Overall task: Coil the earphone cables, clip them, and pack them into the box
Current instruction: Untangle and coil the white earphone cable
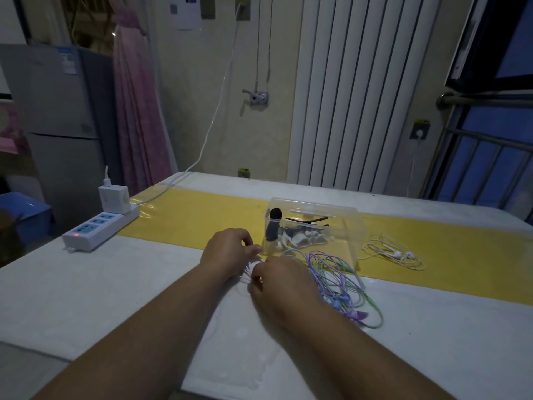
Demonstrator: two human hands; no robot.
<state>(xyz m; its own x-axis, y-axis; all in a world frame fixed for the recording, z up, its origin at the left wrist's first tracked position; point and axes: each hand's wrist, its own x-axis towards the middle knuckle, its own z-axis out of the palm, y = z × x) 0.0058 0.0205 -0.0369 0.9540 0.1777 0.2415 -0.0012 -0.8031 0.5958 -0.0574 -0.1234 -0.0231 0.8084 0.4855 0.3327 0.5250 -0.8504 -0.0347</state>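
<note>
My left hand (227,252) and my right hand (281,287) meet over the table and hold a small pale pink coil of earphone cable (251,268) between their fingers; most of the coil is hidden by them. Just right of my right hand lies a loose tangle of purple, green and blue earphones (343,281). Behind them stands a clear plastic box (314,226) holding a dark clip, a black foam-tipped piece and white earphones. A cream-white earphone set (395,254) lies loosely coiled to the right of the box.
A white power strip (98,229) with a charger plugged in sits at the left of the table, its cable running to the wall. A yellow runner (187,217) crosses the white table (115,290). A radiator and a window railing stand behind.
</note>
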